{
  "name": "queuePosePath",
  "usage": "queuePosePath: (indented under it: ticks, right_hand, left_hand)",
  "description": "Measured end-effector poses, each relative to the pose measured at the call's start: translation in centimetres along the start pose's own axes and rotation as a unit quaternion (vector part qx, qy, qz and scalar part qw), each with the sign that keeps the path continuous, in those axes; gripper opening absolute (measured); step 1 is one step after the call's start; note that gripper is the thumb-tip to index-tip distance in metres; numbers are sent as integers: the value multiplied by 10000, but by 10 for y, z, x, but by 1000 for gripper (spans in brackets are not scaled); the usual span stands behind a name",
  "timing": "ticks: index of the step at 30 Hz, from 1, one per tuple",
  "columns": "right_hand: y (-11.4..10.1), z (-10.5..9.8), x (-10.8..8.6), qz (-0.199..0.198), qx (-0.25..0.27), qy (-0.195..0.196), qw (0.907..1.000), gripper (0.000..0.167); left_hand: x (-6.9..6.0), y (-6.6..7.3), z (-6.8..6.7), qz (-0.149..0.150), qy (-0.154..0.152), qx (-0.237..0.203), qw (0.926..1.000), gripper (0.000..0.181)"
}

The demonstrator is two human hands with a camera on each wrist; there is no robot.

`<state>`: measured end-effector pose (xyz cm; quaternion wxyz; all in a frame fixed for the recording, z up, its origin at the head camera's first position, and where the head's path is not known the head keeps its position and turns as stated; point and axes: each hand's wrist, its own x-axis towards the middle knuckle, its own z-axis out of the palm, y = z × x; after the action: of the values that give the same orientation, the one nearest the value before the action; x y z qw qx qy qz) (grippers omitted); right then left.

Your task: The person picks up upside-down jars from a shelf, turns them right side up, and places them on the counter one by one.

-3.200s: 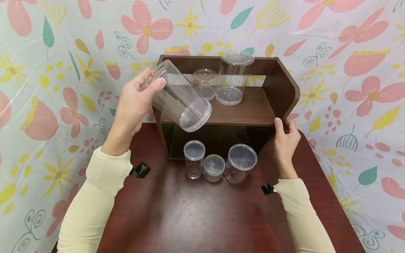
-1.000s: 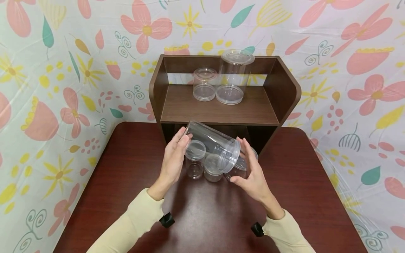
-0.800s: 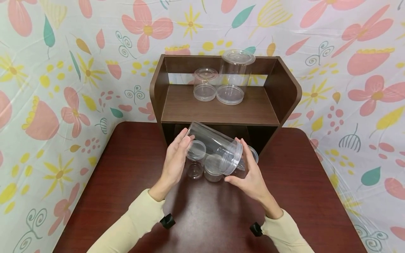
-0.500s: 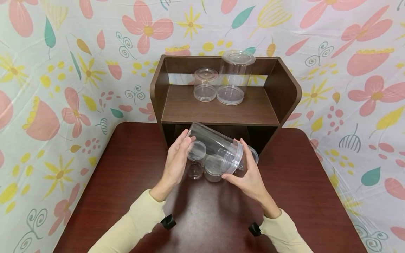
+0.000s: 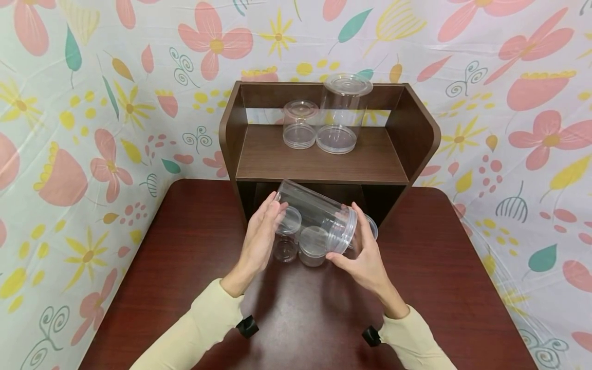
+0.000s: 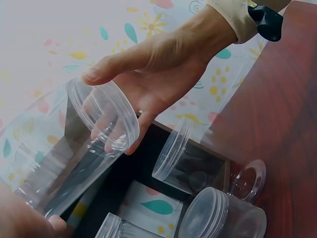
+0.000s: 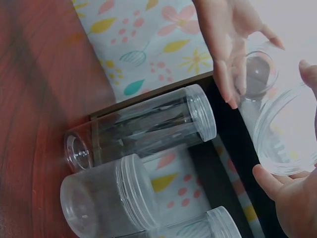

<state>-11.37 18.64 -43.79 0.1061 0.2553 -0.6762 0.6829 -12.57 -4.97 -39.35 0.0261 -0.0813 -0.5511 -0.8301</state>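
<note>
While gripping the clear jar [image 5: 309,206] at both ends, tilted in midair before the cabinet [image 5: 420,126], with the left hand [image 5: 260,234] around the smooth end and the right hand [image 5: 369,264] around the ridged end, at risk of a slip, probably from slick plastic. If dropped, liable to strike the narrow jar [image 5: 285,249], the short jar [image 5: 313,244] or the mostly hidden wide jar [image 5: 372,226], all 3 standing close together on the table [image 5: 199,231]; hard to judge how far below. If raised too close, likely to catch the front edge of the upper shelf [image 5: 273,162]. Bare board there ahead of the small jar [image 5: 299,134] and tall jar [image 5: 343,110], but hemmed by side walls. Most room sideways over the table, or toward its near side.
</note>
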Motion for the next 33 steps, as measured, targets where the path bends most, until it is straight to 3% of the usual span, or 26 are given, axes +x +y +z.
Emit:
queuePosePath:
  ticks: [10, 16, 24, 33]
  right_hand:
    - [3, -2, 3, 43, 422, 227, 9988, 109]
    - [4, -7, 4, -92, 593, 318, 9977, 103]
    - [-4, -21, 6, -183, 607, 403, 9972, 93]
    - [-17, -47, 10, -378, 437, 653, 9962, 85]
  left_hand:
    - [1, 4, -6, -305, -123, 1187, 9924, 63]
    - [3, 6, -11, -130, -231, 1487, 9885, 58]
    - [7, 17, -23, 75, 130, 2020, 9793, 54]
    - [9, 35, -45, 255, 657, 2474, 9663, 53]
